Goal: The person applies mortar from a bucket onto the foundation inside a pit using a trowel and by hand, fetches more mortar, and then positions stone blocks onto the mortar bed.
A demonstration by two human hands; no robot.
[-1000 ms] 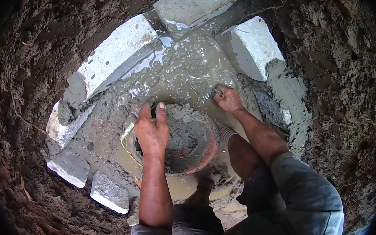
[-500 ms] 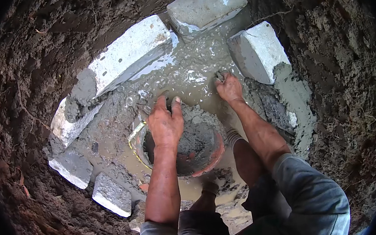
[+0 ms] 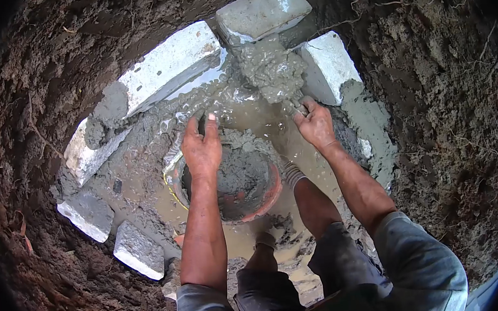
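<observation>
My left hand (image 3: 202, 145) is over the far left rim of a round reddish bucket (image 3: 273, 192), its thumb and forefinger apart. Grey wet mortar (image 3: 241, 171) fills much of the bucket, which stands in muddy water. Closed fingers on my right hand (image 3: 316, 125) meet the lower end of a thick mortar lump (image 3: 271, 70). Whatever they grip is coated in mortar, and I cannot make out its kind. The lump lies between the far pale block (image 3: 263, 12) and the right-hand block (image 3: 331, 65), close beside the latter.
Dark soil walls (image 3: 438, 80) with roots surround the pit. A long pale block (image 3: 164, 65) lies at the upper left, with smaller blocks (image 3: 138, 248) below it. Mortar (image 3: 368, 127) covers the right side. My legs (image 3: 315, 206) stand in muddy water.
A large mortar lump now shows beyond my right hand, between the far and right blocks. The left hand remains by the bucket rim. The whole view has shifted slightly.
</observation>
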